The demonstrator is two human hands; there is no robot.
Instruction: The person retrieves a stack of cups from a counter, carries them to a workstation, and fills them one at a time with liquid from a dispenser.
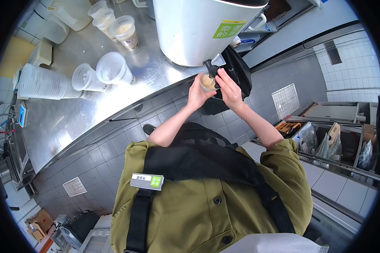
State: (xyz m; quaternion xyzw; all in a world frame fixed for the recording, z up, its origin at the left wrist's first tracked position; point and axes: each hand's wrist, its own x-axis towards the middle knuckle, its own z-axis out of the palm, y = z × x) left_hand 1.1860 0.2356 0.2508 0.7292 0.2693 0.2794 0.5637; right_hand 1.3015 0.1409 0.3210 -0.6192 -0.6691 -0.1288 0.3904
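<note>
My left hand (196,95) is wrapped around a clear plastic cup (207,89), which sits under the black tap (209,66) of a large white drink dispenser (190,36). Something pale, cream to tan, shows inside the cup. Close beside it, my right hand (230,91) has its fingers at the tap's lever, closed against it; the thumb is partly hidden. Whether liquid is flowing cannot be made out. On the steel counter (126,88) stand two clear cups, one wider (112,68) and one narrower (87,78). Behind them is a cup with pale contents (124,32).
A long stack of nested cups (46,82) lies at the counter's left. Plastic jugs (74,17) stand at the back. Below the dispenser is a black bin (238,80). Shelving with bags (323,145) lines the right side. Grey floor tiles (114,145) show below the counter's edge.
</note>
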